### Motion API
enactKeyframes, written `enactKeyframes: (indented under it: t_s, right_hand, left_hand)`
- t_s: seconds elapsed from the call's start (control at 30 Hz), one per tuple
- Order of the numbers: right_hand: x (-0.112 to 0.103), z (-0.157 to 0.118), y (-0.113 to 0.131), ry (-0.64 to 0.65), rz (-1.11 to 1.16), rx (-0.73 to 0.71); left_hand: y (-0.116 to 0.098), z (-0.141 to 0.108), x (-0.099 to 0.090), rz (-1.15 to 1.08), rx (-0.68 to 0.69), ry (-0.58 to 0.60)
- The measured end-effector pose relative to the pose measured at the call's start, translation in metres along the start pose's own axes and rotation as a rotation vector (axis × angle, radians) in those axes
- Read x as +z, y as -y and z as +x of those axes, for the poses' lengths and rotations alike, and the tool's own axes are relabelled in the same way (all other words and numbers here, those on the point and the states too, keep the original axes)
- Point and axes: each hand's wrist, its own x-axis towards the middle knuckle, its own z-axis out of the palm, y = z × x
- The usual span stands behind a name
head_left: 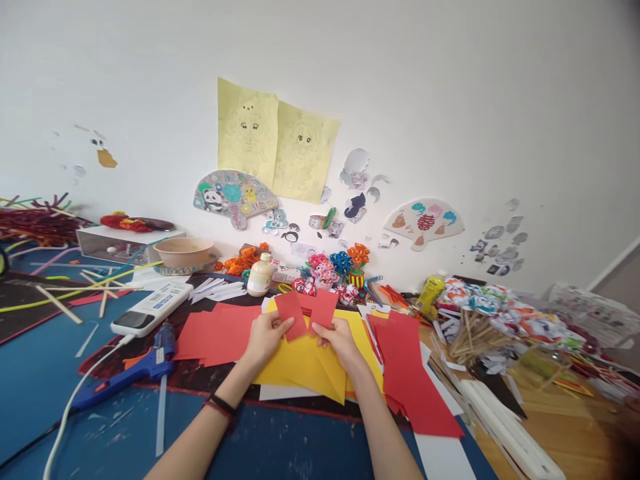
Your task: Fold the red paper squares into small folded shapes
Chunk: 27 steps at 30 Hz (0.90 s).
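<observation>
My left hand point(267, 335) pinches a red paper piece point(291, 313) between thumb and fingers. Another red paper piece point(324, 308) is gripped by my right hand point(336, 335). Both pieces are held upright side by side, with a gap between their lower parts; whether they join behind is unclear. Beneath my hands lie yellow sheets point(305, 363) over white paper. Red sheets point(215, 333) are spread to the left, and a stack of red paper point(407, 373) lies to the right.
A blue glue gun point(135, 373) and a white power strip point(153, 309) lie at the left. Behind my hands stand a glue bottle point(261, 275) and small flower crafts point(343, 263). Wooden sticks point(470, 337) and a long white tool point(510, 427) are at the right.
</observation>
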Motion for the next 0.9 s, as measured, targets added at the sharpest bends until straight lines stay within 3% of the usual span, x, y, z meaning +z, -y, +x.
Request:
enactKeyframes:
  t_s: [0.2, 0.37, 0.5, 0.77, 0.9]
  right_hand:
    - [-0.014, 0.004, -0.004, -0.142, 0.011, -0.041]
    - [-0.003, 0.001, -0.001, -0.042, 0.051, 0.037]
    - [0.005, -0.001, 0.001, 0.0, 0.066, 0.049]
    - [0.003, -0.001, 0.0, 0.039, -0.009, 0.005]
    - [0.005, -0.003, 0.004, 0.103, -0.033, 0.007]
  left_hand:
    - [0.004, 0.01, -0.018, -0.076, -0.074, -0.116]
    - [-0.001, 0.007, -0.012, -0.049, -0.093, -0.043]
    - [-0.005, 0.003, -0.005, 0.03, -0.019, 0.014]
    - [-0.007, 0.003, -0.008, 0.316, 0.115, 0.07]
    - [-0.006, 0.001, -0.009, 0.401, 0.166, -0.032]
